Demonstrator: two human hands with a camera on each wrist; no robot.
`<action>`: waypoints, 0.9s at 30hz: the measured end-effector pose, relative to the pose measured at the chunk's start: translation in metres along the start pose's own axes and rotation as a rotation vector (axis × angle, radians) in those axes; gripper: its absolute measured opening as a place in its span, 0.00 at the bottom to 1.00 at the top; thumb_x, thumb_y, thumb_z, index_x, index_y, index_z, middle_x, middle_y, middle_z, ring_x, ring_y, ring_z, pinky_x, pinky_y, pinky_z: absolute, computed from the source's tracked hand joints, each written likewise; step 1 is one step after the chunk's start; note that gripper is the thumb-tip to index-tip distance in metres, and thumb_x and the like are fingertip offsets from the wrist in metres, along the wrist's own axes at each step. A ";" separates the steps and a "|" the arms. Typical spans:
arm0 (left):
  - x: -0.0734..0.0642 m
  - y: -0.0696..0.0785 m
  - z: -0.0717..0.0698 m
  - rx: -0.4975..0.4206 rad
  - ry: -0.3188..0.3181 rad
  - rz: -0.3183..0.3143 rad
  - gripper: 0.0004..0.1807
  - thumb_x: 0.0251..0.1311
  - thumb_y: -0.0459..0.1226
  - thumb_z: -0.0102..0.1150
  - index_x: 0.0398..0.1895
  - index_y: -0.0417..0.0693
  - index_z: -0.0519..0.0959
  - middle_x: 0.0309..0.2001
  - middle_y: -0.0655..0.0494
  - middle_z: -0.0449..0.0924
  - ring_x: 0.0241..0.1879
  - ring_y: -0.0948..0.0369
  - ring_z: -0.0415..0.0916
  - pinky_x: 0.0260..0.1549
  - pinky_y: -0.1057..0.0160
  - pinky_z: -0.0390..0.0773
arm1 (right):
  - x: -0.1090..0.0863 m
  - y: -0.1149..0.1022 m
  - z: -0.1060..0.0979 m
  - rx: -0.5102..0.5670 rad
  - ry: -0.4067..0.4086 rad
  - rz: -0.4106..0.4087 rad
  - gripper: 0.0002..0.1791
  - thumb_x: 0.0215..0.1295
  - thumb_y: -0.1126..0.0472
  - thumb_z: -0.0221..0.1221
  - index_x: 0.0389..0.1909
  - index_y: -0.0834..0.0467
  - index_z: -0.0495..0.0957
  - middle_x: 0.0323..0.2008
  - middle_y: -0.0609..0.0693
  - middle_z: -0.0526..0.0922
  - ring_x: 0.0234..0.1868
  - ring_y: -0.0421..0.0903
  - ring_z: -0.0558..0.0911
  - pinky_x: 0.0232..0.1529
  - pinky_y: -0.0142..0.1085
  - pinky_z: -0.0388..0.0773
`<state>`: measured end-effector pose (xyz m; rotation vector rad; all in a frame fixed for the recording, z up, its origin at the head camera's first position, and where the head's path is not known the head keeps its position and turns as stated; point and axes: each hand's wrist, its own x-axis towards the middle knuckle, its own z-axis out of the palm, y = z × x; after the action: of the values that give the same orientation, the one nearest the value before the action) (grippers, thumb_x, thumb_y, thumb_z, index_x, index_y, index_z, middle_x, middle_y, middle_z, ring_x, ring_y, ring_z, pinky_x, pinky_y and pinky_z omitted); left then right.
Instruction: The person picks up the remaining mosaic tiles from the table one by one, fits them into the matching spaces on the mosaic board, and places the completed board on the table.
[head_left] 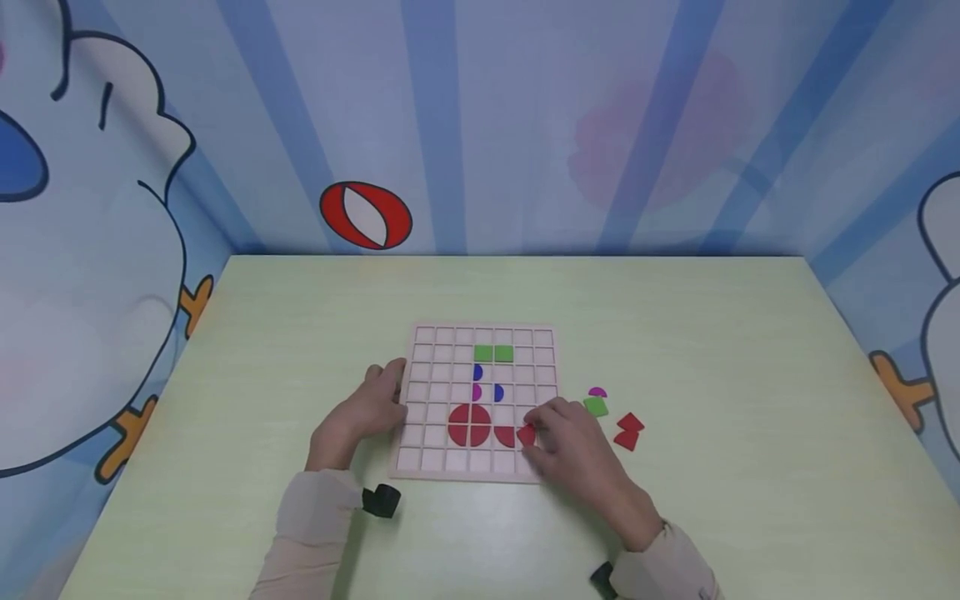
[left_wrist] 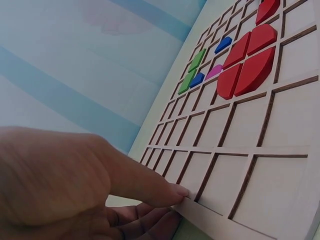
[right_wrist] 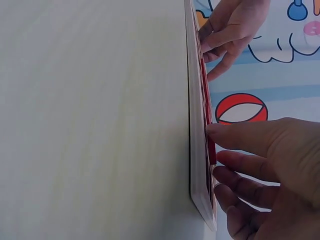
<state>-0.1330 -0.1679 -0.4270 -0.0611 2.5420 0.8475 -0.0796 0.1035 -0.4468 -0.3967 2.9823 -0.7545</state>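
A pale square grid board point(head_left: 438, 458) lies on the table. At its left edge my left hand point(head_left: 363, 408) holds the rim, thumb point(left_wrist: 172, 195) on top and the other fingers lower at the side. Over the board's lower right part, my right hand point(head_left: 577, 450) pinches a red quarter-circle piece point(head_left: 527, 435) between thumb and fingers. Beside that, another red quarter piece point(head_left: 505, 436) lies in a cell. Several red quarters form a full circle point(head_left: 459, 414). Above them sit a magenta half-circle point(head_left: 476, 392), two blue half-circles point(head_left: 498, 392) and two green squares point(head_left: 483, 353).
Right of the board lie loose pieces on the table point(head_left: 712, 333): a magenta half-circle point(head_left: 597, 392), a green square point(head_left: 596, 407) and two red pieces point(head_left: 632, 422). A cartoon-printed wall point(head_left: 510, 125) stands behind the table and at both sides.
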 end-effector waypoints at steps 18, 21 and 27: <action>0.000 0.003 -0.002 0.006 0.003 0.001 0.40 0.58 0.27 0.48 0.75 0.41 0.47 0.52 0.43 0.62 0.46 0.52 0.65 0.44 0.55 0.70 | 0.002 0.000 0.001 -0.017 -0.008 0.020 0.19 0.47 0.54 0.73 0.41 0.53 0.81 0.38 0.45 0.77 0.40 0.42 0.72 0.41 0.35 0.74; 0.000 0.003 -0.001 0.005 0.001 0.002 0.40 0.58 0.27 0.48 0.75 0.41 0.47 0.51 0.43 0.62 0.46 0.52 0.65 0.43 0.55 0.70 | 0.002 -0.002 0.001 -0.011 -0.014 0.028 0.19 0.47 0.55 0.72 0.41 0.54 0.81 0.38 0.46 0.77 0.40 0.42 0.72 0.41 0.35 0.74; -0.001 0.001 -0.001 -0.007 -0.006 0.004 0.41 0.57 0.27 0.48 0.75 0.41 0.47 0.52 0.43 0.62 0.47 0.52 0.65 0.45 0.54 0.70 | 0.002 -0.003 0.002 0.003 -0.025 0.030 0.17 0.49 0.57 0.71 0.42 0.54 0.82 0.38 0.46 0.77 0.40 0.42 0.72 0.41 0.35 0.75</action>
<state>-0.1326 -0.1672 -0.4254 -0.0562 2.5345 0.8570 -0.0805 0.0993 -0.4465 -0.3582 2.9565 -0.7459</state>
